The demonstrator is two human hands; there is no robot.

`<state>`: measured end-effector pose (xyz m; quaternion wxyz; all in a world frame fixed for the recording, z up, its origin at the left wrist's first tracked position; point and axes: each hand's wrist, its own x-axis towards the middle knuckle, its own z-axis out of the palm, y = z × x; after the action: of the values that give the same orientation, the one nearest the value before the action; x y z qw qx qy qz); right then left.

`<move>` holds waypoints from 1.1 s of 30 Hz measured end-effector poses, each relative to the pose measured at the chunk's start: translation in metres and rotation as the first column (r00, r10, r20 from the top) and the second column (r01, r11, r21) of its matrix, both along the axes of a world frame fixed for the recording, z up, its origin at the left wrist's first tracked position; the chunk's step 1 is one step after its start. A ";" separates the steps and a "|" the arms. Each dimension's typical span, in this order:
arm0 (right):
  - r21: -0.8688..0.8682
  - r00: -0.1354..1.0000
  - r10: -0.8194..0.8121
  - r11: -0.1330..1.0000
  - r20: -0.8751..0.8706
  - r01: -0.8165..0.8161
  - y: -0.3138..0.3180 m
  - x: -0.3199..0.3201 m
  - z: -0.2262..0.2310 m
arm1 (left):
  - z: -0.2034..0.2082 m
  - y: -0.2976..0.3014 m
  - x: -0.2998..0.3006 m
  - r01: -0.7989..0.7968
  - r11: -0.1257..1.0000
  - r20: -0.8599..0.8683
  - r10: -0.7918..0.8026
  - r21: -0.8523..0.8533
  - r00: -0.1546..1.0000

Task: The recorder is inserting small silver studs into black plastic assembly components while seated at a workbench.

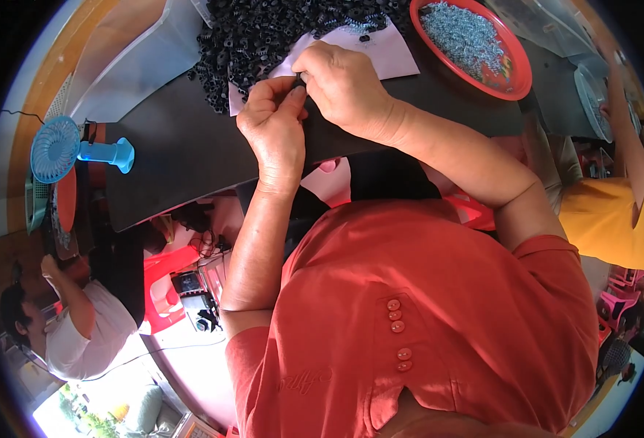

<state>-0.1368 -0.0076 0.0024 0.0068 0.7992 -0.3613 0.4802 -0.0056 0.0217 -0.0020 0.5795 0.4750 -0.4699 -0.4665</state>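
Close together above the near edge of the dark table [183, 157], both my hands have their fingers closed around a small black part [299, 82], mostly covered by the fingertips. My left hand [271, 128] pinches it from the left between thumb and fingers. From the right, my right hand [347, 87] meets it with curled fingers. Just beyond them lies a pale paper sheet [398, 58] with a few small metal springs on it. A large heap of small black plastic parts [256, 36] spreads behind and to the left of the sheet.
A red basin [415, 25] of small silvery pieces stands at the right. Left are a translucent bin [136, 66] and a blue fan [55, 150]. One person in white [88, 328] sits at the left, another in yellow [606, 219] at the right.
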 end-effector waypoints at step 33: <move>0.037 0.990 0.115 0.992 0.081 -0.118 -0.001 -0.001 -0.002 | 0.003 -0.004 0.008 0.047 0.998 -0.273 -0.058 -0.046 0.960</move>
<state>-0.1377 -0.0086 0.0001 -0.0520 0.7995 -0.3239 0.5032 0.0025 0.0174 0.0010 0.6355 0.3819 -0.4065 -0.5339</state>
